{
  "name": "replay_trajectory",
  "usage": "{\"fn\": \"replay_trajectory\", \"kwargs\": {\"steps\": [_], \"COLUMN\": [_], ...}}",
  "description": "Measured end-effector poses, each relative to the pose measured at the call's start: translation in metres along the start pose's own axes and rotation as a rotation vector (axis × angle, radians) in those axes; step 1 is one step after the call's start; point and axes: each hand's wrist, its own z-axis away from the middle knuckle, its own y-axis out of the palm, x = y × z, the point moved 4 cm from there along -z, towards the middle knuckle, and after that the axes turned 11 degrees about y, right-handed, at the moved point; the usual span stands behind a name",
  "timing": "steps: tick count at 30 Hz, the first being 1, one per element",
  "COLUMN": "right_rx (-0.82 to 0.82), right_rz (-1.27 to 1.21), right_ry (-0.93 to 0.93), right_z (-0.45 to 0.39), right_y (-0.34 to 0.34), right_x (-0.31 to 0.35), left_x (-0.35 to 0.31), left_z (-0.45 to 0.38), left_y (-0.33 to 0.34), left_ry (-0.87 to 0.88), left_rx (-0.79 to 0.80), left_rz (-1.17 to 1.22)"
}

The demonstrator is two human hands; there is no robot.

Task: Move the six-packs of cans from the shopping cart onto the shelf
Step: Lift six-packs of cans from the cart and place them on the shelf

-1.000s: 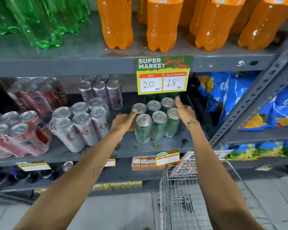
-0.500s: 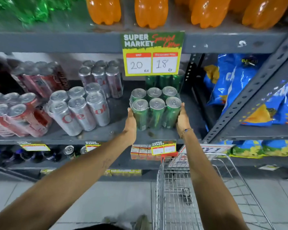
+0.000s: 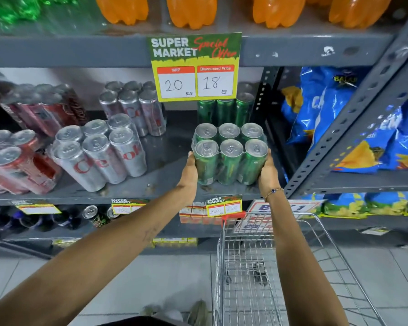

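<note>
Two bare hands clasp a shrink-wrapped six-pack of green cans (image 3: 230, 154) at the front of the grey metal shelf (image 3: 165, 182). The left hand (image 3: 190, 171) presses flat against the pack's left side and the right hand (image 3: 267, 171) against its right side, fingers wrapped around the outer cans. A second earlier the hands were reaching further back with fingers loose on the pack's top; since then they have slid down onto its sides, and the pack now sits closer to the shelf's front edge, its base on or just above the shelf; which, I cannot tell. A beaded bracelet (image 3: 274, 192) circles the right wrist.

Each can is a tall slim cylinder with a dull silver lid, under glossy, crinkled film. Behind stands another green six-pack (image 3: 225, 111), partly hidden by a yellow-and-green paper price sign (image 3: 194, 67) reading 20 and 18. To the left lie tilted silver six-packs (image 3: 99, 154) and red six-packs (image 3: 17, 165). Below, a wire shopping cart (image 3: 257, 267) of thin chrome mesh stands on pale floor tiles. Orange plastic bottles (image 3: 189, 10) line the shelf above; shiny blue snack bags (image 3: 327, 109) fill the right bay.
</note>
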Motion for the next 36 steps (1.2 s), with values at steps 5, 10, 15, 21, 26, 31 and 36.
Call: {"fn": "replay_trajectory", "kwargs": {"steps": [5,10,15,21,26,31,36], "right_rx": [0.014,0.023,0.030,0.025,-0.007,0.005,-0.015], "right_rz": [0.001,-0.011,-0.023,-0.020,-0.019,-0.001,-0.040], "right_ry": [-0.024,-0.032,-0.034,-0.034,-0.029,-0.042,-0.081], "right_z": [-0.001,0.001,0.003,0.004,0.009,0.011,0.028], "right_y": [-0.001,-0.002,-0.001,0.000,-0.001,-0.002,-0.001], "right_x": [-0.001,-0.004,-0.004,-0.004,-0.006,-0.004,0.003], "left_x": [-0.005,-0.007,-0.004,-0.001,-0.003,-0.003,-0.009], "left_z": [0.003,0.005,0.006,0.011,0.010,0.015,0.019], "left_y": [0.001,0.001,0.000,-0.001,-0.001,-0.001,-0.002], "left_ry": [0.002,0.011,-0.013,-0.015,-0.014,-0.004,0.004], "left_rx": [-0.007,-0.010,-0.024,0.001,-0.018,-0.005,0.009], "left_rz": [0.010,0.023,0.022,0.014,0.009,0.015,-0.050]}}
